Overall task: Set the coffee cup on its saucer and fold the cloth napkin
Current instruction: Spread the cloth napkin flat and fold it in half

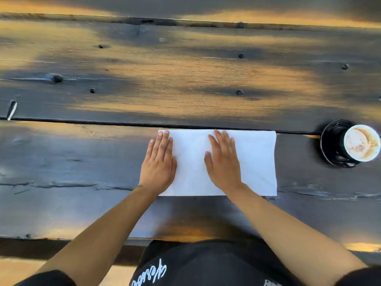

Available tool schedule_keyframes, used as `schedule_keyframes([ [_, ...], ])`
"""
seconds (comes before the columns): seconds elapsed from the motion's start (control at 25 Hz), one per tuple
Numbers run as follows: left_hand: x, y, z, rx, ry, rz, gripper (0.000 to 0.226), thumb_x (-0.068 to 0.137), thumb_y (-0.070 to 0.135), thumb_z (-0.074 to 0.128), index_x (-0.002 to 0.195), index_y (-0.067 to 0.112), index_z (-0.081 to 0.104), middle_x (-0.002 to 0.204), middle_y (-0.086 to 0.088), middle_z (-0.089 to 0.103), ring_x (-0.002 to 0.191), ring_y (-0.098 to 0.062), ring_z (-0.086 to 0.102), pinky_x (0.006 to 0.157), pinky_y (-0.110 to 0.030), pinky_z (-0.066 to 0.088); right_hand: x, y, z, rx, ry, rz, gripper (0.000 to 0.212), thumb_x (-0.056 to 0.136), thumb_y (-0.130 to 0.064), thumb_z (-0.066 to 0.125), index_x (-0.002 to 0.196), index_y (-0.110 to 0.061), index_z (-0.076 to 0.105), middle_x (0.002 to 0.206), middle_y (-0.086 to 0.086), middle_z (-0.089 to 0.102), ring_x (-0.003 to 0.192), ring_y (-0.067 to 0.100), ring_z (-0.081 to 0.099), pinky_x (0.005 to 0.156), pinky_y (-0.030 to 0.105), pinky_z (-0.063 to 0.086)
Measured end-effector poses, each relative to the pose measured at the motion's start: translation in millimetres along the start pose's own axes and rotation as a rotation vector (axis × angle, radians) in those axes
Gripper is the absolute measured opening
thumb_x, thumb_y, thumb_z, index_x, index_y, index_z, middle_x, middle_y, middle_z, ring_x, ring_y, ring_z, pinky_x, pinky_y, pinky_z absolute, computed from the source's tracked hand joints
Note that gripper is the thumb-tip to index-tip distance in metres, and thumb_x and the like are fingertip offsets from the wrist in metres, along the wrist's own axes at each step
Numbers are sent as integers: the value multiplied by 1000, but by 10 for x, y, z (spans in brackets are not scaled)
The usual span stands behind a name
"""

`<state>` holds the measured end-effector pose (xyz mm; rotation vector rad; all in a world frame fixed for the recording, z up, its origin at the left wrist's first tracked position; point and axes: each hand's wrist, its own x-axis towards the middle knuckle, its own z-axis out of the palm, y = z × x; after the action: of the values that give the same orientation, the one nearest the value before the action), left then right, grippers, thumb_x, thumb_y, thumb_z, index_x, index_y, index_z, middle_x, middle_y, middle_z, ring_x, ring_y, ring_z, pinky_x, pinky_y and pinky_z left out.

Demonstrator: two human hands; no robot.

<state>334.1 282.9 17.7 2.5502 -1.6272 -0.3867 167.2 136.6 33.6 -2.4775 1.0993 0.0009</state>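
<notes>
A white cloth napkin [255, 162] lies flat as a wide rectangle on the dark wooden table, close to its near edge. My left hand [158, 162] presses palm-down on the napkin's left edge, fingers together and extended. My right hand [223, 162] lies flat on the napkin's middle. A white coffee cup [360, 143] with foamy coffee stands on a black saucer [329, 145] at the far right, level with the napkin.
The weathered plank table [185, 79] stretches far ahead, with knots and a gap between planks just behind the napkin. A small white-and-dark object [12, 110] sits at the left edge. My dark-clothed lap shows below the table's near edge.
</notes>
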Motion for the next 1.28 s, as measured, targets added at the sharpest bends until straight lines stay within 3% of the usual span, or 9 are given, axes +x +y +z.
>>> schedule_keyframes([
  [0.12,127,-119,98,8,-20,97,60,107,31,24,158,-1,17,167,-17,13,156,-30,10,126,-49,16,260,-480,284,-10,-54,-173,52,106,-30,33,154,-12,34,165,9,26,155,29,15,126,47,13],
  [0.24,235,-232,176,6,-15,106,59,107,29,19,158,0,16,168,-16,12,157,-29,9,126,-49,16,422,-729,495,-7,-61,-204,50,108,-25,29,155,-8,32,165,11,24,155,28,13,127,46,12],
  [0.52,322,-261,239,83,-81,85,64,106,35,18,159,1,7,169,-15,3,157,-28,-2,127,-50,11,511,-565,675,-132,-77,-228,56,107,-32,26,158,-8,24,167,8,18,156,24,10,125,47,15],
  [0.64,332,-256,213,96,-93,75,70,105,44,17,159,0,5,169,-15,-1,157,-28,-5,127,-50,8,495,-362,576,-184,-51,-206,64,106,-45,26,159,-10,20,168,6,15,156,23,8,126,46,11],
  [1.08,335,-245,219,132,-95,71,72,105,45,17,159,1,-1,169,-14,-7,157,-27,-10,127,-49,7,194,1242,-38,-238,-29,83,76,103,-52,25,159,-4,8,169,10,2,157,24,-2,127,46,7],
  [1.28,334,-233,189,120,-107,69,71,105,46,15,159,3,-1,169,-12,-7,156,-25,-12,127,-50,7,176,1370,-85,-230,-25,128,77,102,-53,19,158,-2,8,169,13,2,156,27,-2,126,48,7],
])
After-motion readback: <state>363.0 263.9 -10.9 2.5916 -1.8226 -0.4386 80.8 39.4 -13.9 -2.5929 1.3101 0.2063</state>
